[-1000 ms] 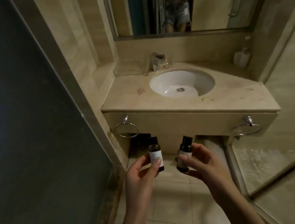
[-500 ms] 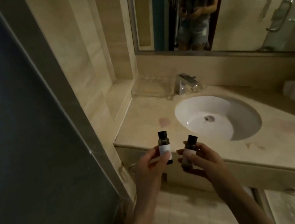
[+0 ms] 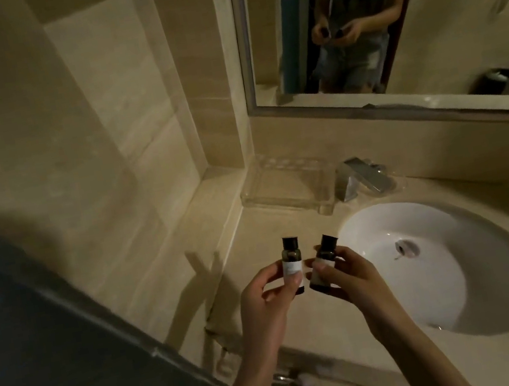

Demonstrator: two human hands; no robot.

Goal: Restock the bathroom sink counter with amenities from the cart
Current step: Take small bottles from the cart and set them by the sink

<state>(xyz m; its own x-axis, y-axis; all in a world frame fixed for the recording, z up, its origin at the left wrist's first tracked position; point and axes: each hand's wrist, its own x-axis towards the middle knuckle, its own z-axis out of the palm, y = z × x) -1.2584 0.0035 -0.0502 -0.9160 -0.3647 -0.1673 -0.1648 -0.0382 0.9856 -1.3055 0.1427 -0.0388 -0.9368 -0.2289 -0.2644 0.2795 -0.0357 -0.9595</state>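
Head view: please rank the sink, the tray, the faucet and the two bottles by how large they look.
1. sink
2. tray
3. faucet
4. left bottle and right bottle: alike, not ranked; both are nearest the camera.

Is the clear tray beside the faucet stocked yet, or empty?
Empty: nothing lies in the clear tray. The left hand holds the left bottle and the right hand holds the right bottle.
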